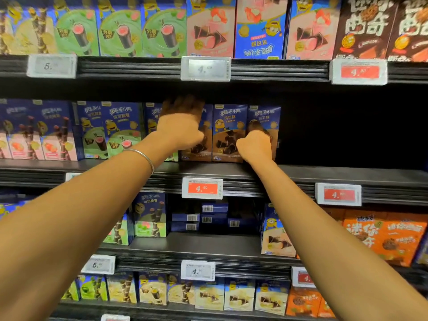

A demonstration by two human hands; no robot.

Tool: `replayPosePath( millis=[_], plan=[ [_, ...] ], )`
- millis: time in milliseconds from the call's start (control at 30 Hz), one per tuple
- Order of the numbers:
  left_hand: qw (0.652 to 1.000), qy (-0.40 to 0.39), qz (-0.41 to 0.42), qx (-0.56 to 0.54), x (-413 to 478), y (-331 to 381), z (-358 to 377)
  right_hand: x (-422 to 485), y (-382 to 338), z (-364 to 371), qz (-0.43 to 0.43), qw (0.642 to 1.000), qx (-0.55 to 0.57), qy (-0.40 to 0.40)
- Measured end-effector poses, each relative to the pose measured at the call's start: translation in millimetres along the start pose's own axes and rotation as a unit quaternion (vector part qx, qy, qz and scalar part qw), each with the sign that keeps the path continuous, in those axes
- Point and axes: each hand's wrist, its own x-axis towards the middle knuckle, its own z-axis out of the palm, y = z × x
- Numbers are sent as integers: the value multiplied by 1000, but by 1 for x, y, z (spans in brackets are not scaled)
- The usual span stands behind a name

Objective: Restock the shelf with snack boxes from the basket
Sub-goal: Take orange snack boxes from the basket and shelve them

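Reaching up from the lower corners: two bare forearms, the left with a thin metal bangle point(143, 156) at the wrist. Black store shelf point(324, 174), a middle tier among several, with a red price tag point(202, 188) on its front rail between the arms. Left grip point(180, 128): fingers blurred, curled over the top of the left brown box point(198, 151) and clamped on it. Right grip point(254, 145): fingers curled tight against the front of the end brown box point(265, 117); cannot tell whether it actually holds the box. Middle brown box point(228, 126): upright between both grips, touching its neighbours. All three stand at the shelf's front edge. Green boxes point(111, 135) to the left, dark shelf space to the right. Tiers above and below carry further boxes.
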Motion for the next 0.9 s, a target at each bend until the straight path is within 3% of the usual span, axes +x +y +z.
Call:
replayPosePath(
  millis=[367, 533, 733, 900],
  plan=[
    [999, 6, -5, -54, -3, -2, -2, 1, 6, -4, 19, 998, 66, -7],
    [980, 81, -70, -166, -28, 8, -15, -26, 11, -27, -20, 990, 135, 43],
    [874, 199, -62, -439, -135, 9, 1, -117, 18, -49, -109, 939, 324, 35],
    [775, 154, -63, -610, -250, 16, 53, -202, 53, -37, -32, 909, 411, -53]
  ],
)
